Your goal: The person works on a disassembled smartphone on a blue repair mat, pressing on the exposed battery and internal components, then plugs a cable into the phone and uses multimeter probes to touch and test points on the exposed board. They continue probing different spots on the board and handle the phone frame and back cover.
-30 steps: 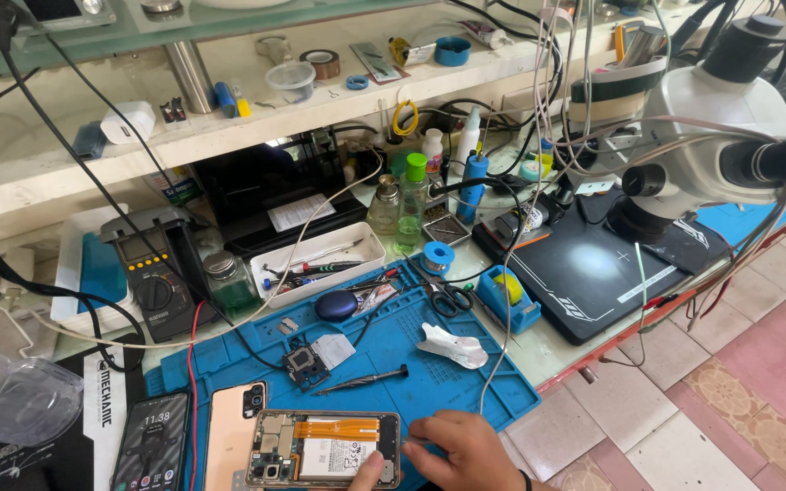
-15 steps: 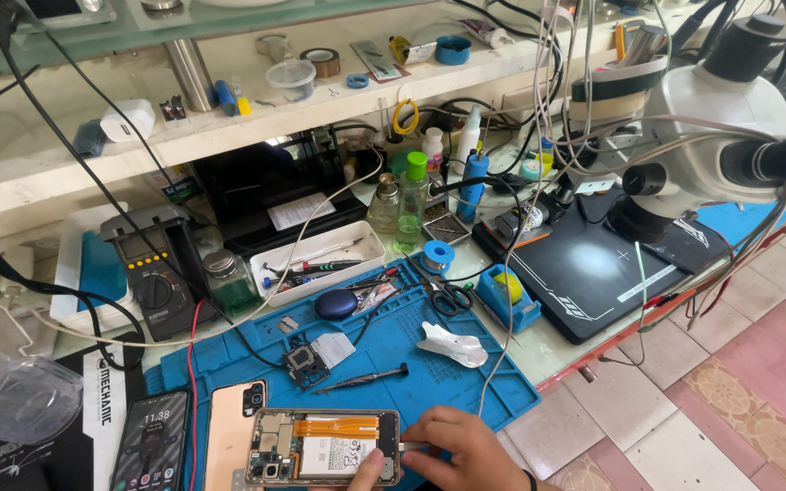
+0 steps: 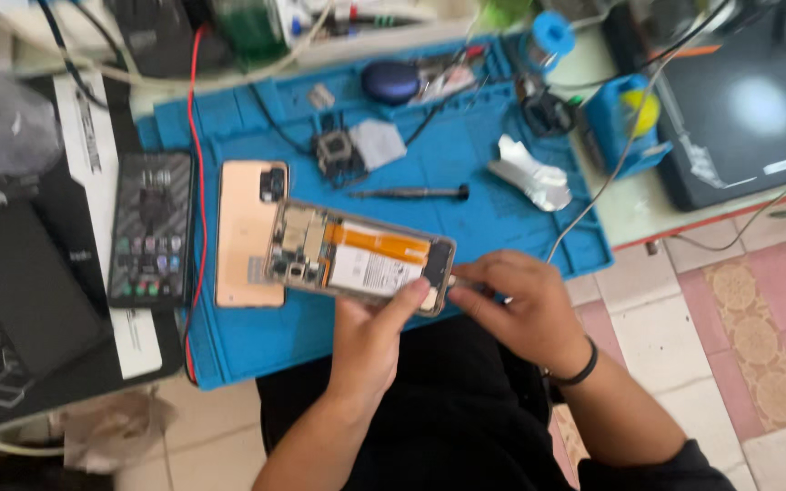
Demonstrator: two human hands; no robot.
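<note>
Over the near edge of the blue rubber repair mat [image 3: 502,227], both hands hold an opened smartphone with its back cover off, orange flex strip and white battery label showing [image 3: 361,257]. Left hand [image 3: 370,341] comes up from 6 o'clock, thumb laid across the phone's lower right corner, fingers beneath and hidden; grip closed on the phone. Right hand [image 3: 520,305] meets the phone's right end from 3 o'clock, fingertips pinched together at that edge; whether a small tool sits between them cannot be told. Black band on the right wrist.

Touching the phone's left end, at 9 o'clock: a peach-coloured phone back cover [image 3: 246,232], flat on the mat. Further toward 9: a dark phone with a lit icon screen [image 3: 150,229], a red wire [image 3: 195,182] running between the two. At 12 o'clock: a slim black screwdriver [image 3: 408,193], lying crosswise. At 1 o'clock: crumpled silver foil [image 3: 531,175]. Beyond, at 2 o'clock: a blue box with a yellow roll [image 3: 628,118].
</note>
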